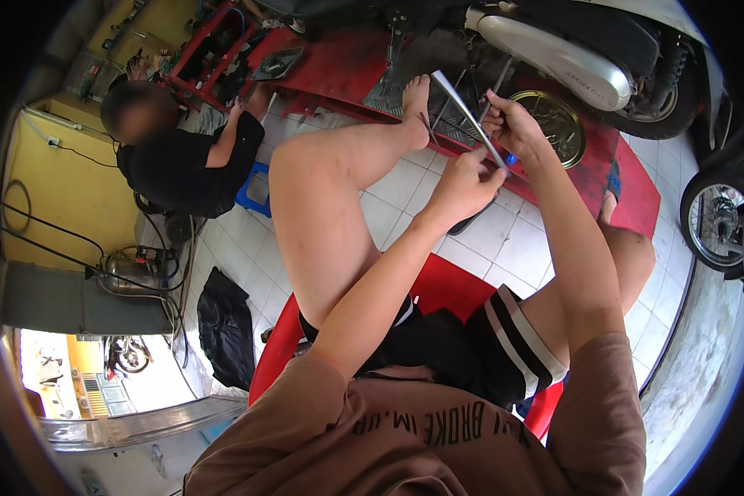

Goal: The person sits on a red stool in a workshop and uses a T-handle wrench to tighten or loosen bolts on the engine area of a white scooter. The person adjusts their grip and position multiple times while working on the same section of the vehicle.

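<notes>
Head view: a person seated on a red plastic chair [446,285], legs stretched toward a scooter [570,50] raised on a red lift ramp [339,62].
Left hand [463,186]: closed around the lower part of a long, flat metal strip [465,112].
Right hand [512,124]: closed on thin metal rods [492,91] just beside the strip — the fingers [494,124] wrapped, the exact grip hard to read.
Strip position: held in the air, slanting up and left, above the tiled floor [405,207] and in front of the ramp.
Nearby: a gold-coloured round part [558,124] behind the right hand; a second wheel [715,223] at the far right.
Co-worker: a person in black [182,161], crouched at the left by a red tool trolley [211,54].
Progress: by judgement, mid-handling — both pieces in hand, neither fitted to the scooter nor set down.
</notes>
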